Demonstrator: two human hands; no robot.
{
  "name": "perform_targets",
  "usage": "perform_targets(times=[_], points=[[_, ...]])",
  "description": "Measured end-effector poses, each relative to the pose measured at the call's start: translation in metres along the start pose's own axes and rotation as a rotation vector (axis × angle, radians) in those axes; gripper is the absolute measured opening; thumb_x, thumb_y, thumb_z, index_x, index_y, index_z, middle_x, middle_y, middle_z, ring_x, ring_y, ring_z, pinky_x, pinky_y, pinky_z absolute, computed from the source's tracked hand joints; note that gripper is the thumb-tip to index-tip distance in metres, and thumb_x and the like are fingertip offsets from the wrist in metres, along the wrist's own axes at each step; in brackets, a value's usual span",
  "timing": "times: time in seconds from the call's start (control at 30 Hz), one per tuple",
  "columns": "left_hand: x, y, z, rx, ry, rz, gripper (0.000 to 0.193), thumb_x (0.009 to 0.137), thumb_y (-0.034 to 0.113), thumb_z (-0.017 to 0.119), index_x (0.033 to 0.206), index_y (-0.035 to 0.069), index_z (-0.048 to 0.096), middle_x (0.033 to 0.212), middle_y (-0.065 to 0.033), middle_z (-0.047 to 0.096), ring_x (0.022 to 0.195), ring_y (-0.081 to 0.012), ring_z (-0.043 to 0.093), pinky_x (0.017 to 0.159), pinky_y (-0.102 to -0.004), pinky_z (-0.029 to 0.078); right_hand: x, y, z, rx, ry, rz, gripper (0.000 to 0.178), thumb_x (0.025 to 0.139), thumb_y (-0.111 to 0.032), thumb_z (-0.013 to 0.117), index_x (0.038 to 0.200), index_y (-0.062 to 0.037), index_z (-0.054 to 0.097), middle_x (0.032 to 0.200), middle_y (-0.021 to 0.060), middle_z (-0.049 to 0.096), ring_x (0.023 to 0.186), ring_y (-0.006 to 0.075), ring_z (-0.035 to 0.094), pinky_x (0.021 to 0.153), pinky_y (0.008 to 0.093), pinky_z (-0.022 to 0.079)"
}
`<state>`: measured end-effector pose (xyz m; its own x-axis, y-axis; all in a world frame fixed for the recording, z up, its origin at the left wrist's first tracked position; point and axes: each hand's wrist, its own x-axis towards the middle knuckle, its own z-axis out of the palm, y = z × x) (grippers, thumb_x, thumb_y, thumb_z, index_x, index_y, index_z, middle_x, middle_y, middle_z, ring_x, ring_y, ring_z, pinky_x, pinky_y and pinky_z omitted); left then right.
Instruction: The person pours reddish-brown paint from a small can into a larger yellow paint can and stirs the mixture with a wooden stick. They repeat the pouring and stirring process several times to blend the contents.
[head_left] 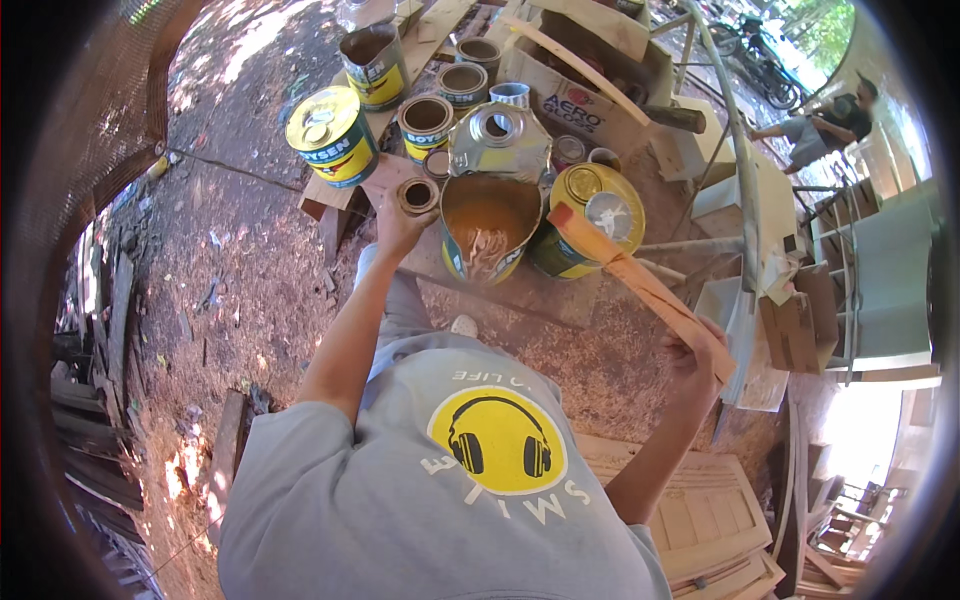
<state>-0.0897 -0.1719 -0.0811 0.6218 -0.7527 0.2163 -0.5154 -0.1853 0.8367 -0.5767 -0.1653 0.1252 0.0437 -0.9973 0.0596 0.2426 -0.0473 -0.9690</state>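
Observation:
My left hand (402,230) is wrapped round a small open can (418,195) with a dark inside, just left of a large open paint can (490,222). Orange-brown liquid with paler streaks shows in that large can. In my right hand (690,352) is a flat wooden stir stick (660,295), gripped at its lower end. Its far end is stained reddish orange and overlaps a yellow-topped paint can (575,185) in the view; whether they touch I cannot tell. A silver rectangular tin (500,150) stands right behind the large open can.
A yellow lidded can (331,136) stands at left, with several open cans behind. At the back is a cardboard box (580,105). A pole frame (745,190) and cartons (800,315) line the right. Carved wooden panels (700,515) lie lower right. Another person (830,125) sits far right.

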Motion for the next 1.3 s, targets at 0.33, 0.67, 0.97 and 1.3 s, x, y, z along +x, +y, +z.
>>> perform_targets(times=[0.33,0.67,0.97,1.3], points=[[0.002,0.082,-0.055,0.047,0.183,0.253,0.079,0.070,0.023,0.094,0.131,0.001,0.049,0.124,-0.0202,0.057,0.118,-0.0396,0.058,0.101,-0.0471,0.047,-0.003,0.036,0.018,0.051,-0.174,-0.095,0.044,0.099,-0.019,0.072,0.130,0.0097,0.062,0.117,0.0273,0.068,0.095,0.0348,0.074,0.083,0.0414,0.064],[-0.008,0.101,-0.065,-0.028,0.127,0.137,0.079,0.070,0.023,0.095,0.131,-0.001,0.050,0.124,-0.0182,0.058,0.117,-0.0347,0.060,0.102,-0.0431,0.048,0.002,0.051,0.050,0.047,-0.341,-0.098,0.035,0.094,-0.019,0.079,0.120,0.0023,0.070,0.123,0.0206,0.066,0.104,0.0263,0.068,0.093,0.0368,0.057],[-0.012,0.092,-0.077,-0.096,0.125,0.042,0.079,0.072,0.022,0.094,0.134,-0.003,0.051,0.125,-0.0162,0.065,0.115,-0.0255,0.065,0.102,-0.0377,0.051,0.014,0.103,0.073,0.375,-0.283,-0.039,0.031,0.096,-0.013,0.074,0.119,-0.0030,0.057,0.131,0.0142,0.056,0.125,0.0255,0.058,0.111,0.0408,0.048],[-0.014,0.078,-0.079,-0.089,0.111,0.080,0.081,0.071,0.027,0.095,0.133,-0.003,0.050,0.123,-0.0188,0.061,0.116,-0.0322,0.061,0.101,-0.0409,0.048,0.007,0.116,0.069,0.411,0.019,0.243,0.030,0.103,-0.010,0.060,0.131,0.0012,0.056,0.125,0.0202,0.065,0.112,0.0293,0.069,0.096,0.0397,0.059]])
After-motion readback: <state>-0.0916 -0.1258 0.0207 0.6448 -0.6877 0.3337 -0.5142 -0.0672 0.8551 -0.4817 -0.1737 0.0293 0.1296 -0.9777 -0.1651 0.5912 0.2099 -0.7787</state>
